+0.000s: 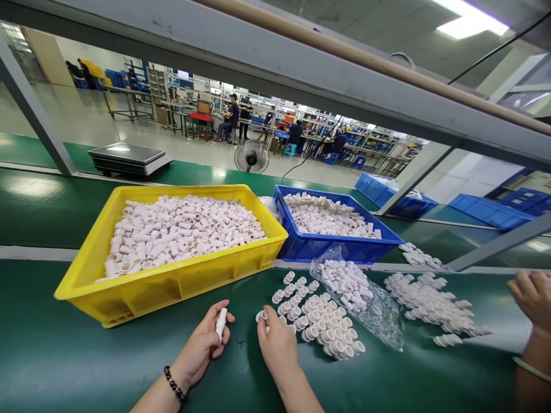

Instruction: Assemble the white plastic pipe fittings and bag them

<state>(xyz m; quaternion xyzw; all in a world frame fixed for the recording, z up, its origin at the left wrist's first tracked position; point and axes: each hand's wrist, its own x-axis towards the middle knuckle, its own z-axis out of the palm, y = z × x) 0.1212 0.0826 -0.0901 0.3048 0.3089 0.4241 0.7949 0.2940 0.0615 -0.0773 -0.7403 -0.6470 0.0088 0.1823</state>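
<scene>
Currently, in the head view, the left hand (207,341) has its grip closed on one white fitting (221,323), held between thumb and fingers above the green tabletop (43,355). The right hand (279,342) has its grip closed on a second fitting (260,315), held at the fingertips; whether this part touches the tabletop cannot be told. Directly beside the right hand, on its right, a grouped array of fittings (329,327) stands in close rows. Behind the array lies a clear plastic bag (385,330) with loose fittings (344,281) on it or in it; which of the two cannot be told. A yellow bin (172,292), filled with loose fittings, is located beyond the left hand. A blue bin (340,246), also containing fittings, is positioned to its right. At the right edge, a co-worker's hand (534,298) is near another group of fittings (437,304).
</scene>
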